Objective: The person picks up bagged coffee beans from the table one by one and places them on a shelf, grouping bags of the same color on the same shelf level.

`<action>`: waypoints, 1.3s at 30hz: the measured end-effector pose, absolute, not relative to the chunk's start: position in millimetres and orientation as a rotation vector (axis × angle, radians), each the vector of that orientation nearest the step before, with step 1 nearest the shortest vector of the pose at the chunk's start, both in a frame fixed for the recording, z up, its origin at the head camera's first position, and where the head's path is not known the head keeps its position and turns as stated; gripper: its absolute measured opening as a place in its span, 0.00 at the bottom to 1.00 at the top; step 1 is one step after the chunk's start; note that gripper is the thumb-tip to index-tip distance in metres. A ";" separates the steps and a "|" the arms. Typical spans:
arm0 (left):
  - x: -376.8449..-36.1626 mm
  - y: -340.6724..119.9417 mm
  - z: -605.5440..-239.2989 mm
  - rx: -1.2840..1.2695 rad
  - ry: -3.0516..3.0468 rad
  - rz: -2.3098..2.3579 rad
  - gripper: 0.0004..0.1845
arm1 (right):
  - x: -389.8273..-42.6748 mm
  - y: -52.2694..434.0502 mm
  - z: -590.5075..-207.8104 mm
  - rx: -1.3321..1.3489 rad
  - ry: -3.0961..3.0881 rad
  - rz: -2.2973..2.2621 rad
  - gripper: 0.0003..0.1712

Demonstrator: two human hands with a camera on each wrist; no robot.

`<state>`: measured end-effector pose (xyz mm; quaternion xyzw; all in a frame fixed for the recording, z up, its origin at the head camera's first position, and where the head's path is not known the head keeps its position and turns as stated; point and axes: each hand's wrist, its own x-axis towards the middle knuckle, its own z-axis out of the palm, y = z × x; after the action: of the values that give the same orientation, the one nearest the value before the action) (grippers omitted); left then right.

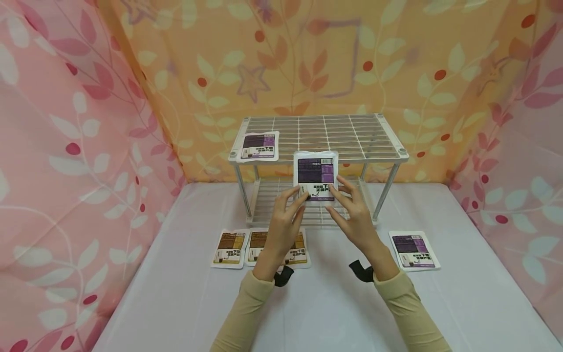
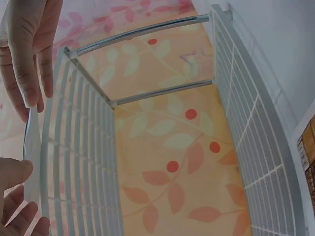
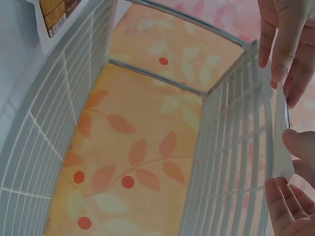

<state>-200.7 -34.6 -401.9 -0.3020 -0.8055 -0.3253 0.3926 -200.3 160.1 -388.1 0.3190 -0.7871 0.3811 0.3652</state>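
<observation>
A flat white packet with a purple label [image 1: 315,171] is held upright at the front edge of the rack's upper shelf. My left hand [image 1: 283,227] pinches its lower left corner between thumb and fingers. Its lower right corner is gripped by my right hand [image 1: 358,222]. In the left wrist view, the packet's thin edge [image 2: 32,167] is close beside the shelf bars. The right wrist view also has the packet edge-on [image 3: 281,142], between both hands. Another purple-label packet [image 1: 259,146] lies on the upper shelf's left front corner.
The two-tier white wire rack [image 1: 325,132] stands on a white table [image 1: 176,293]. Several brown-label packets [image 1: 229,248] lie in a row before it on the left, partly hidden by my left arm. One purple-label packet [image 1: 413,251] lies on the right. Patterned cloth walls surround the table.
</observation>
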 end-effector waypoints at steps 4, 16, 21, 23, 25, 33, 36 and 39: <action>-202.0 -34.2 -396.7 -0.768 -2.037 -0.830 0.19 | -199.8 160.1 -381.2 0.825 -2.016 0.963 0.29; -209.2 -34.5 -379.6 -0.778 -1.997 -0.885 0.17 | -211.0 159.4 -368.2 0.846 -1.989 0.942 0.25; -214.3 -34.2 -372.7 -0.771 -1.975 -0.893 0.16 | -215.1 158.8 -363.6 0.820 -1.997 0.916 0.24; -216.0 -33.9 -369.8 -0.766 -1.978 -0.894 0.16 | -216.9 158.0 -361.4 0.815 -1.993 0.909 0.24; -217.7 -33.7 -366.7 -0.761 -1.981 -0.897 0.16 | -219.2 157.2 -359.2 0.813 -1.992 0.905 0.23; -226.2 -33.8 -356.9 -0.732 -2.006 -0.858 0.15 | -229.3 154.2 -350.4 0.806 -2.010 0.868 0.21; -228.8 -33.8 -354.6 -0.718 -2.038 -0.837 0.16 | -231.8 153.3 -348.3 0.788 -2.030 0.812 0.21; -231.0 -33.2 -351.7 -0.702 -2.078 -0.808 0.16 | -233.3 151.9 -346.5 0.759 -2.045 0.765 0.21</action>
<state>-231.0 -33.2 -351.7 -0.2764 -0.8181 -0.3181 0.3914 -233.3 151.9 -346.5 0.3004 -0.8096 0.3028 0.4033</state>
